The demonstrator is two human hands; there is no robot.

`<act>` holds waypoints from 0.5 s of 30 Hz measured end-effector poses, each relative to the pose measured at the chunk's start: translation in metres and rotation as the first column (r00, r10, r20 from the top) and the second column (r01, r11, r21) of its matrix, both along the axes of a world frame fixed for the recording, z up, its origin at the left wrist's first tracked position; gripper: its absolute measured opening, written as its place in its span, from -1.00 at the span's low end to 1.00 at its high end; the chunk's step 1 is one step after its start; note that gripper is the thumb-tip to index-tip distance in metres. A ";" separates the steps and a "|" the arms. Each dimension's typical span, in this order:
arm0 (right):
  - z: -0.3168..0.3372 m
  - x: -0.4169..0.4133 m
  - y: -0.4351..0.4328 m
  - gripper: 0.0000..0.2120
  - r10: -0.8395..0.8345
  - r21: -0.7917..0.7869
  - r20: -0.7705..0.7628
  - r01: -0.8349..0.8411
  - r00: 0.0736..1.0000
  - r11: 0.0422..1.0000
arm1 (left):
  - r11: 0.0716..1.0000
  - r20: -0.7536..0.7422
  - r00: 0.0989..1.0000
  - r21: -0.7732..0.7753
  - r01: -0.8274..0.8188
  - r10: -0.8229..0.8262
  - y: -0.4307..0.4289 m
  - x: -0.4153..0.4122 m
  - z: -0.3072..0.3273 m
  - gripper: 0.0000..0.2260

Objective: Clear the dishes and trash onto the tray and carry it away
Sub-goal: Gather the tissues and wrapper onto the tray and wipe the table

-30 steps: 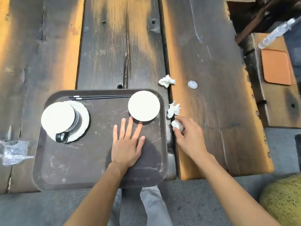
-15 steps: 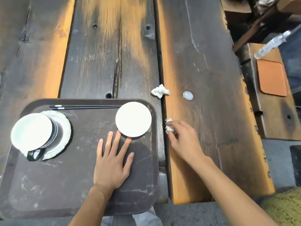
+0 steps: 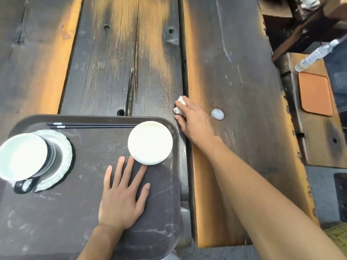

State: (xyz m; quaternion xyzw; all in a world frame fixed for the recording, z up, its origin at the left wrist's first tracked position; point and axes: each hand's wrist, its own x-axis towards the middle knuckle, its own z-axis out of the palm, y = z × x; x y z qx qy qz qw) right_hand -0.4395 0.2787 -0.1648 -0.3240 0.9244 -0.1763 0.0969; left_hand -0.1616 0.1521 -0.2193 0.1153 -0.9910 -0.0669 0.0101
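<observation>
A dark brown tray [image 3: 56,222] lies on the wooden table at lower left. On it stand a small white dish [image 3: 150,142], a pair of black chopsticks [image 3: 90,125] along the far rim, and a black-handled cup [image 3: 22,156] on a pale scalloped saucer [image 3: 64,154]. My left hand [image 3: 122,196] rests flat on the tray, fingers spread, fingertips touching the white dish. My right hand [image 3: 193,119] reaches past the tray's far right corner, fingers closed over crumpled white tissues [image 3: 179,105]. A small white wad [image 3: 217,114] lies to the right of that hand.
The table is made of dark, worn planks [image 3: 112,62] with gaps and holes. At the right stands a wooden bench [image 3: 319,139] with an orange pad [image 3: 315,93] and a clear plastic bottle [image 3: 315,57]. Grey floor shows below the table edge.
My right hand gathered the tissues beside the tray and moved away from me to the farther tissue, closing over it. My left hand stayed flat on the tray. The camera shifted forward.
</observation>
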 end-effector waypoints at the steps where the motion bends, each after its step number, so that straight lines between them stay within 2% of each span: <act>1: 0.000 0.000 0.001 -0.67 -0.003 -0.017 -0.005 0.003 1.000 1.000 | 1.000 -0.004 1.000 0.003 0.002 -0.002 0.000 0.000 0.000 -0.48; 6: 0.007 0.000 0.009 -0.73 0.034 -0.026 -0.007 -0.034 0.999 0.999 | 1.000 0.020 1.000 0.000 0.000 0.000 0.000 -0.001 0.003 -0.49; 9: 0.011 0.005 0.016 -0.70 0.003 -0.142 0.031 0.002 1.000 0.990 | 1.000 0.030 1.000 -0.001 0.004 -0.004 0.000 0.000 0.004 -0.50; 12: 0.013 0.008 0.021 -0.66 -0.162 -0.301 0.138 0.197 0.977 0.933 | 1.000 0.032 0.999 0.001 0.010 -0.010 -0.001 0.000 0.003 -0.50; 15: 0.013 0.013 0.025 -0.68 -0.331 -0.324 0.343 0.441 0.879 0.837 | 1.000 0.025 1.000 0.002 0.019 -0.019 -0.001 0.000 0.002 -0.49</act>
